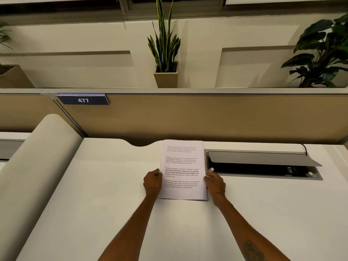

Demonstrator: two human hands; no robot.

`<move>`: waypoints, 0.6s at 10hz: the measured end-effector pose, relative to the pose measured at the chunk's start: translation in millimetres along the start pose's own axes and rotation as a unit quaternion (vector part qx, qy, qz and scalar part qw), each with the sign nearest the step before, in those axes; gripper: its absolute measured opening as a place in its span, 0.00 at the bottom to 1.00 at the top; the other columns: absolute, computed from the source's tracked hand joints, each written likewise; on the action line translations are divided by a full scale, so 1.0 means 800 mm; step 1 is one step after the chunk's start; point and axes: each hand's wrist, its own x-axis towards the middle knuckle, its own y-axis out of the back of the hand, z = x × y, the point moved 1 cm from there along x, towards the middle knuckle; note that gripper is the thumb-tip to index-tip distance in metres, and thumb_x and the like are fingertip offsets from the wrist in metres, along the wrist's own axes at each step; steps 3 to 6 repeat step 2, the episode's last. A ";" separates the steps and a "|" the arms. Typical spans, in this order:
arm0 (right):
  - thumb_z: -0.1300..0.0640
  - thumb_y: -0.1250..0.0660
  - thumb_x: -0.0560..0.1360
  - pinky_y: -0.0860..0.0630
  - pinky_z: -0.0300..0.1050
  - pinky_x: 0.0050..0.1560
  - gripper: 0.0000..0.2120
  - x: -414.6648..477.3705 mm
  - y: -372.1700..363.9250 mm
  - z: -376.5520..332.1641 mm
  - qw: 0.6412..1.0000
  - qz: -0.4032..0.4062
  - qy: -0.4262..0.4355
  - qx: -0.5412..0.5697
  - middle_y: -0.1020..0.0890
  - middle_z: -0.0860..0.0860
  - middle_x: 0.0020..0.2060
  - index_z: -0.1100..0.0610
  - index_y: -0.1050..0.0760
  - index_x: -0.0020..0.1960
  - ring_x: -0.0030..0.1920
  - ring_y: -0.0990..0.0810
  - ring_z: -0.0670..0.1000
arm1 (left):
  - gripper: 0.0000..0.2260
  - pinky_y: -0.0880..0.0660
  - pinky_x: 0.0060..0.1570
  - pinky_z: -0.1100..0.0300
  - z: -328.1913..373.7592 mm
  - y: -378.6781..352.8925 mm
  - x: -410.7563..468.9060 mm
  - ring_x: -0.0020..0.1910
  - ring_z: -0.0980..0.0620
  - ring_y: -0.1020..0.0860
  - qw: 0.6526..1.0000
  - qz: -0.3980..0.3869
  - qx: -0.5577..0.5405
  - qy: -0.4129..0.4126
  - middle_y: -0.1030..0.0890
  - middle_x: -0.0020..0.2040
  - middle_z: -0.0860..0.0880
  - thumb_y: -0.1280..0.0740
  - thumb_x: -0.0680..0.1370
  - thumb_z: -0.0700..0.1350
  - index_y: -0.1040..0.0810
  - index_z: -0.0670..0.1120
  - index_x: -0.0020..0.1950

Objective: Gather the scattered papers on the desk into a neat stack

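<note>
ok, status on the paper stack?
Left hand and right hand grip the stack of papers by its side edges. Stack squared, on the desk. Open cable hatch just right.

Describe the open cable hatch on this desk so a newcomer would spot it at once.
Start at the tan partition behind the white desk. Just right of the paper stack that both hands hold, a long slot is sunk into the desktop. That cable hatch has a propped-up grey lid over a black recess, the only dark opening on the surface.

One stack of papers [183,166], two hands, left [153,182] and right [215,182]. Three potted plants, middle one [164,46]. One number plate [83,100], one bench [113,204].
</note>
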 end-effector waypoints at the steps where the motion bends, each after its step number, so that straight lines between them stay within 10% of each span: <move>1: 0.62 0.34 0.78 0.24 0.58 0.65 0.14 -0.009 0.009 -0.001 1.000 -0.015 -0.008 0.008 0.18 0.59 0.61 0.62 0.22 0.63 0.60 0.20 0.62 | 0.06 0.27 0.65 0.51 -0.007 0.008 -0.011 0.65 0.39 0.22 1.000 -0.003 0.001 -0.004 0.18 0.64 0.39 0.36 0.82 0.43 0.20 0.43 0.53; 6: 0.61 0.34 0.78 0.24 0.58 0.66 0.14 -0.020 0.015 -0.004 0.999 -0.019 -0.013 -0.024 0.18 0.60 0.61 0.62 0.22 0.63 0.61 0.20 0.63 | 0.13 0.27 0.68 0.49 -0.012 0.016 -0.018 0.67 0.39 0.23 1.000 -0.007 0.009 0.006 0.19 0.64 0.40 0.35 0.82 0.43 0.19 0.39 0.62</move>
